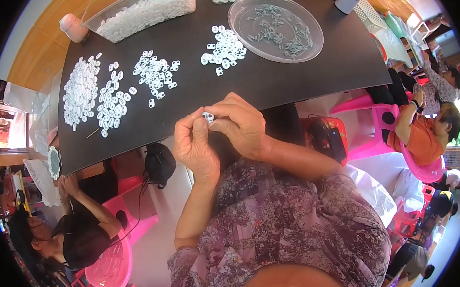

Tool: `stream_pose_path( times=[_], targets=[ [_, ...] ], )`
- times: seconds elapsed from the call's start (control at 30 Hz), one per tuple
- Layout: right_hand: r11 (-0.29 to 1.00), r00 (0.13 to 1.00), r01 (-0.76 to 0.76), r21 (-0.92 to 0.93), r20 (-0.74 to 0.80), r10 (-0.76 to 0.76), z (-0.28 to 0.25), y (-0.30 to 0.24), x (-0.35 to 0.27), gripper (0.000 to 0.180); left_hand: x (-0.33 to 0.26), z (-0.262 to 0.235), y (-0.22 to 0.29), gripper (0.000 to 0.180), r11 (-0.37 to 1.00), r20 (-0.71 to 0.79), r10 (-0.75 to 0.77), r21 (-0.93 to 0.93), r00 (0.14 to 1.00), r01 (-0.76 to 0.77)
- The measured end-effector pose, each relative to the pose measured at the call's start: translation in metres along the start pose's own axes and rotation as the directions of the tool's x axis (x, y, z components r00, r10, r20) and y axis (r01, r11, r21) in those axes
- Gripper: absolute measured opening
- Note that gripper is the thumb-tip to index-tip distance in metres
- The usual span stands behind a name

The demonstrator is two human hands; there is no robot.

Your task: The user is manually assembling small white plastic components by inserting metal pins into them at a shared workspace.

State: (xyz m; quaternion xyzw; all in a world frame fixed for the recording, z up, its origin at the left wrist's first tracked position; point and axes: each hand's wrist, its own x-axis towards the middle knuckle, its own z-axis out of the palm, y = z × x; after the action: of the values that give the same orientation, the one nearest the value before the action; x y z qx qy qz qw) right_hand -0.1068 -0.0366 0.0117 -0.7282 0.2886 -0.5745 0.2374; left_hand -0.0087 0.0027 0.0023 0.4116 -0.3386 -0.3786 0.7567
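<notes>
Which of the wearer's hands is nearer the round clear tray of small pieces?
Right: the right hand is below and slightly left of the tray in the picture; the left hand is lower and farther left.

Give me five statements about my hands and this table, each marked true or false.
1. The left hand and right hand hold one small white piece between them. True.
2. The right hand lies flat. False: it is curled at that piece.
3. The clear round tray holds thin grey-green pieces. True.
4. The leftmost pile of white pieces lies on the dark tabletop. True.
5. The tray stands left of that pile. False: it stands to the right.
</notes>
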Motion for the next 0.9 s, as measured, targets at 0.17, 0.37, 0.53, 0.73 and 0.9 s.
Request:
stream_pose_path(
  times=[0.17,0.37,0.53,0.73,0.9],
  targets=[
    [0.998,0.998,-0.055,0.004,0.03,0.055,-0.002,-0.001,-0.001,0.032,0.002,-0.004,0.002,0.02,0.998,0.06,-0.019,-0.053,0.998,0.022],
    [0.994,0.992,-0.107,0.006,0.072,0.107,-0.006,-0.01,0.0,0.033,0.001,-0.007,0.008,0.021,0.998,0.104,-0.005,0.066,0.995,-0.002],
    [0.996,0.995,-0.088,0.01,0.053,0.087,-0.004,-0.007,-0.002,0.032,-0.003,-0.006,0.009,0.023,0.995,0.086,0.01,0.094,0.996,-0.018],
    [0.999,0.999,-0.033,-0.023,0.01,0.033,0.003,-0.01,-0.006,0.031,-0.006,-0.004,0.008,0.023,0.996,0.059,0.028,0.087,0.998,-0.033],
    [0.999,1.0,-0.001,-0.05,-0.02,0.0,0.01,-0.015,-0.009,0.03,-0.01,-0.004,0.004,0.024,0.99,0.008,0.09,0.107,0.996,-0.09]
  ],
)
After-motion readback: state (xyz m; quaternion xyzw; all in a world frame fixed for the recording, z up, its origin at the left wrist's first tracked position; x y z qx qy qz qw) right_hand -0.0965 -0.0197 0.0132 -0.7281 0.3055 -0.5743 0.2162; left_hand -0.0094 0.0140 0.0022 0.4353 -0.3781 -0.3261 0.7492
